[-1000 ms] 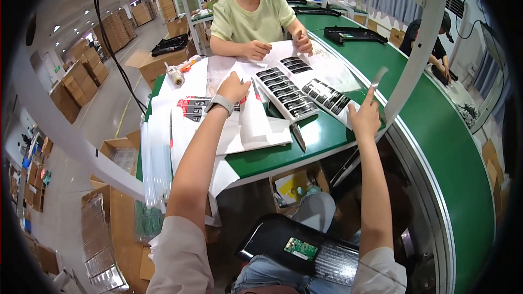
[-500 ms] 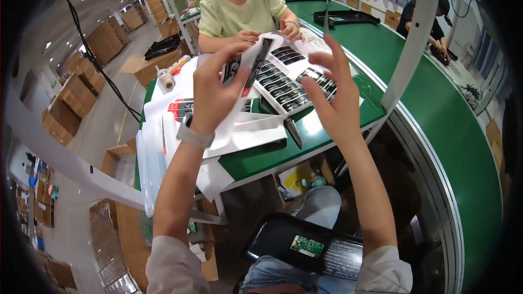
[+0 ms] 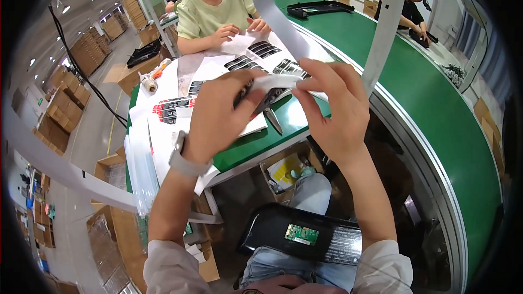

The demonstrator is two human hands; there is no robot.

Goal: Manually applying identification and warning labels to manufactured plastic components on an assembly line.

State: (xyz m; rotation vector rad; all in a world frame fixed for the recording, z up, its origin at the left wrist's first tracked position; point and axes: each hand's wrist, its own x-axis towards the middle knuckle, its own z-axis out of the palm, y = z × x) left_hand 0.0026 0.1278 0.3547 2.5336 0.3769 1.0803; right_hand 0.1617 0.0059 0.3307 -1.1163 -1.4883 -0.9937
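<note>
Label sheet (image 3: pixel 276 82) spans left hand (image 3: pixel 218 117) and right hand (image 3: pixel 339 110), both pinching it above the desk (image 3: pixel 256 146), likely to support each end.

Between my left hand (image 3: pixel 218 115) and right hand (image 3: pixel 339 113) is a label (image 3: pixel 277 81); on the table (image 3: pixel 245 151) beyond, a glue gun (image 3: pixel 149 83) lies far left; on my lap (image 3: pixel 268 265), a panel (image 3: pixel 262 230) bears a circuit board (image 3: pixel 302 234).

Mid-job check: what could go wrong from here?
The white sheet between the left hand and right hand might crease if pulled unevenly. The black panel across the lap, bearing a green circuit board, could slide if jostled. The pointed metal tool near the edge of the green table could be knocked off.
</note>
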